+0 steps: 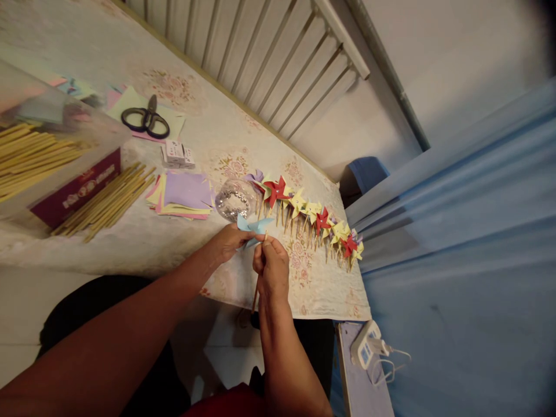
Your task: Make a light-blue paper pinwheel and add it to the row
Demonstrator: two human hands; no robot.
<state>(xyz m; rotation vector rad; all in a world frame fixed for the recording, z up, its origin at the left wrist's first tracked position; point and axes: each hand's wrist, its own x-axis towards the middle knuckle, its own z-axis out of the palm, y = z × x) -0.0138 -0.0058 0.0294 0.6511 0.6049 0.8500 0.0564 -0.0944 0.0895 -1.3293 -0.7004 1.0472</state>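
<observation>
A light blue paper pinwheel (256,225) is pinched in my left hand (231,242) above the near edge of the table. Close beside it, my right hand (273,262) is closed around a thin wooden stick (255,294), whose upper end meets the pinwheel and whose lower end points down toward my lap. Whether the two are fastened together is hidden by my fingers. Just beyond my hands sits a clear round container (234,200) with small shiny metal pieces. A row of finished red, yellow and purple pinwheels (313,212) on sticks lies to the right.
Left of the container is a stack of coloured paper squares (186,192), with small boxes (177,154) and black-handled scissors (150,120) behind. Loose sticks (108,200) lie by a clear bin (26,205). A blue curtain (452,260) and a power strip (365,345) are at right.
</observation>
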